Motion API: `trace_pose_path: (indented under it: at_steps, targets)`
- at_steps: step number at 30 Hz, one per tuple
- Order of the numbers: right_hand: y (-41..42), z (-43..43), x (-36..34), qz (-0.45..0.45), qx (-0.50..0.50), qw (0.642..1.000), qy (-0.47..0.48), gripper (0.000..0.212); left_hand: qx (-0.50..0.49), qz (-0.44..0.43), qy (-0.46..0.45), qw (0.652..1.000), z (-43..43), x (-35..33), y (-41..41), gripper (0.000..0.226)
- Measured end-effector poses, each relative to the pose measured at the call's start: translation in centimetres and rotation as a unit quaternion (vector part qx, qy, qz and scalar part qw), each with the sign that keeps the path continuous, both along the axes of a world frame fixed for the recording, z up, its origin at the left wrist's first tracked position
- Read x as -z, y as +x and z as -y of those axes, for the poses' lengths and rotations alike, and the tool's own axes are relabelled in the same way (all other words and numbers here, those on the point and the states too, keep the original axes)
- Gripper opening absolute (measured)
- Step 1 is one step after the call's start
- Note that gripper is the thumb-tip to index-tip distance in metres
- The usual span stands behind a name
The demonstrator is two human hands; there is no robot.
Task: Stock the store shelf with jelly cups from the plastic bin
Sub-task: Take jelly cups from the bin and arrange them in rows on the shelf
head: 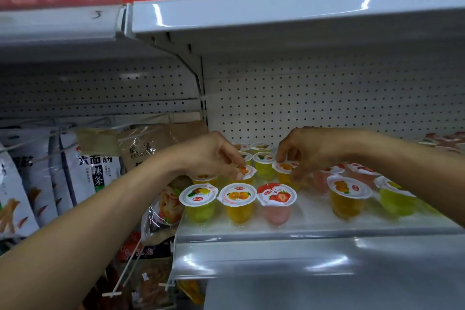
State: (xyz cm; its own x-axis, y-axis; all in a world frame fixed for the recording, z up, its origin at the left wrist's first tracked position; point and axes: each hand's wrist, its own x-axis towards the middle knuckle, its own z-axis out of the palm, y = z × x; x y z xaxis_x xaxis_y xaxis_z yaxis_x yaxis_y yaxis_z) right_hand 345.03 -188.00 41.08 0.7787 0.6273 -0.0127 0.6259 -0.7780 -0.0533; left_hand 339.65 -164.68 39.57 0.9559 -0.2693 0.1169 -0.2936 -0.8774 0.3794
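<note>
Several jelly cups stand in rows on the white shelf (314, 224). In the front row are a yellow-green cup (199, 200), an orange cup (237, 201) and a pink strawberry cup (276, 202). My left hand (214, 153) pinches the lid rim of an orange jelly cup (246, 173) in the second row. My right hand (305, 150) pinches another orange jelly cup (285, 170) beside it, fingers curled over its lid. More cups (348, 196) stand to the right. The plastic bin is not in view.
An upper shelf (276, 15) overhangs the hands. A pegboard back wall (314, 98) closes the shelf behind. To the left hang snack bags (93, 166) on hooks, close to my left forearm. The shelf's front lip (302, 257) lies below the cups.
</note>
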Motion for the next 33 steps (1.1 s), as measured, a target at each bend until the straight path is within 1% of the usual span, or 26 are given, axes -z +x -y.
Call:
trace_pose_path:
  at_steps: [4,8,14,19,22,24,27,29,31,33]
  targets:
    - [-0.5,-0.3,0.5,0.01,-0.039,0.998,0.041,0.034,0.01,-0.005,-0.005,1.0,0.1,0.0,-0.2,0.022]
    - [-0.9,-0.8,0.8,0.011,-0.068,0.994,0.08,0.025,0.014,-0.004,-0.001,1.0,0.2,0.1,-0.3,0.022]
    - [-1.0,-1.0,1.3,0.009,-0.063,0.992,0.109,0.024,0.019,0.0,0.007,1.0,0.4,0.0,-0.6,0.02]
    - [-1.2,-0.4,1.3,-0.015,-0.065,0.99,0.124,0.024,0.005,0.007,0.038,0.999,0.7,-0.2,-1.1,0.019]
    - [-1.6,1.1,0.7,0.002,-0.068,0.983,0.172,0.019,-0.003,0.066,0.028,0.997,1.4,-0.4,-1.7,0.02]
    - [-2.3,2.6,0.2,0.03,-0.059,0.976,0.206,0.018,0.016,0.105,0.015,0.994,2.4,-0.5,-2.7,0.022]
    - [-4.5,5.3,0.2,0.058,-0.028,0.97,0.235,0.017,0.055,0.142,-0.039,0.988,4.5,0.0,-5.0,0.033]
    - [-6.3,7.1,1.0,0.082,-0.002,0.971,0.224,0.024,0.064,0.176,-0.034,0.982,5.5,1.0,-6.3,0.048]
    - [-7.8,8.5,2.3,0.126,0.019,0.977,0.17,0.04,0.052,0.215,0.042,0.974,6.3,2.4,-7.2,0.059]
    - [-8.7,9.0,3.7,0.169,0.029,0.979,0.113,0.049,0.034,0.227,0.1,0.968,6.5,3.7,-7.6,0.065]
